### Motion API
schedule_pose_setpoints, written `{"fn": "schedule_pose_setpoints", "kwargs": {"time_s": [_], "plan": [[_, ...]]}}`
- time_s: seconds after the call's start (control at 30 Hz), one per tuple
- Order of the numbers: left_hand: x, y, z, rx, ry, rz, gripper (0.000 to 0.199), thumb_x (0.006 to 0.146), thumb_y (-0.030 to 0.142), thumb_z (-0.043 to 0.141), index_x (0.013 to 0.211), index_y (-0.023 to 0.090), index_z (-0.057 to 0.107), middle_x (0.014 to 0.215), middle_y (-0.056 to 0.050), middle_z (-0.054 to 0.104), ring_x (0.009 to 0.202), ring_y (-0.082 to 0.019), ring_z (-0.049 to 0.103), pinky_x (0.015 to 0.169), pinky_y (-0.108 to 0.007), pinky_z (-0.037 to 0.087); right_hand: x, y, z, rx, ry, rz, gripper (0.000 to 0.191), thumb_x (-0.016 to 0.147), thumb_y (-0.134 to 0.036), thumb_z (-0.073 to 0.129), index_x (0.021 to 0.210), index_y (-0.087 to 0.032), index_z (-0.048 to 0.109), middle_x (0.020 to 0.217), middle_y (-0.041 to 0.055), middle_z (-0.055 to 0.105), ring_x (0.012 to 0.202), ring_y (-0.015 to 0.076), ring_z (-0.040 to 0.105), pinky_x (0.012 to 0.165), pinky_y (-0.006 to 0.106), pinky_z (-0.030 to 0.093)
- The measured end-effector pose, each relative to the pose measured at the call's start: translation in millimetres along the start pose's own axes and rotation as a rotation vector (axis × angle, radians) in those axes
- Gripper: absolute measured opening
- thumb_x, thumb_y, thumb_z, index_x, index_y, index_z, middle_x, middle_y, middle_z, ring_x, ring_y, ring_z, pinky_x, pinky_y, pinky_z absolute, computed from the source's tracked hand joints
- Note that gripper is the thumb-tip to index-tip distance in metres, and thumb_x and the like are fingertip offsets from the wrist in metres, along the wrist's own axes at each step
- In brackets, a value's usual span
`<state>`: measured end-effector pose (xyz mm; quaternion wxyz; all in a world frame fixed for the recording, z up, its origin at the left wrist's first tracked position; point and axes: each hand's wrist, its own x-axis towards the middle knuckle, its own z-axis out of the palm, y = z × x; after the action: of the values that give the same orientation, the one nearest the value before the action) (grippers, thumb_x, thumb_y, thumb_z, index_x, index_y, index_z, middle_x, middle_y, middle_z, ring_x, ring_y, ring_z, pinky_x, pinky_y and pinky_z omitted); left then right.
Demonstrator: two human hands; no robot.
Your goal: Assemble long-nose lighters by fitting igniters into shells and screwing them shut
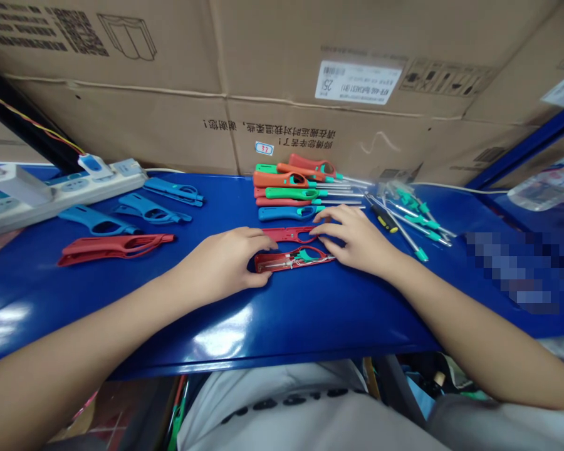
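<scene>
Two red lighter shell halves lie side by side at the middle of the blue table [282,319]. The nearer red half [282,261] holds a green trigger, a thin tube and wires. Behind it lies the other red half [286,235]. My left hand [237,260] curves around the left ends of both halves, with its thumb by the nearer one. My right hand [352,235] is at their right ends, its fingers bent over the tips. Both hands seem to hold the halves between thumb and fingers.
Assembled lighters [286,194] are stacked behind the hands. Metal rods with green ends [418,219] and a black-yellow screwdriver [383,216] lie right. Blue shells [150,208], a red shell [115,247] and a power strip [70,188] are left. A cardboard box [272,75] stands behind.
</scene>
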<state>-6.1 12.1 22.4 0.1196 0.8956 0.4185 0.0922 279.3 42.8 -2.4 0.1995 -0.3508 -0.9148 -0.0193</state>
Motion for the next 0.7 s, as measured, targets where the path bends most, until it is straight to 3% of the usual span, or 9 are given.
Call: {"fn": "schedule_pose_setpoints", "kwargs": {"time_s": [0.2,0.7], "plan": [[2.1,-2.6,3.5,-0.076,0.005,0.028,0.022,0.085,0.023,0.068,0.106,0.019,0.07,0.109,-0.007,0.071,0.101,-0.025,0.067,0.088,-0.037,0.054,0.0,0.9,1.7,0.023,-0.064,0.01,0.015,0.094,-0.02,0.059,0.1,-0.021,0.073,0.123,0.0112,0.064,0.115,0.0295,0.059,0.098,0.047,0.043],[0.7,-5.0,9.2,-0.034,0.044,0.102,0.025,0.095,0.025,0.061,0.119,0.021,0.069,0.116,-0.006,0.069,0.109,-0.024,0.064,0.095,-0.04,0.054,3.2,-2.6,-2.2,0.008,-0.111,0.06,0.006,0.095,-0.021,0.06,0.094,-0.019,0.066,0.108,0.0074,0.068,0.101,0.025,0.062,0.088,0.04,0.044]]}}
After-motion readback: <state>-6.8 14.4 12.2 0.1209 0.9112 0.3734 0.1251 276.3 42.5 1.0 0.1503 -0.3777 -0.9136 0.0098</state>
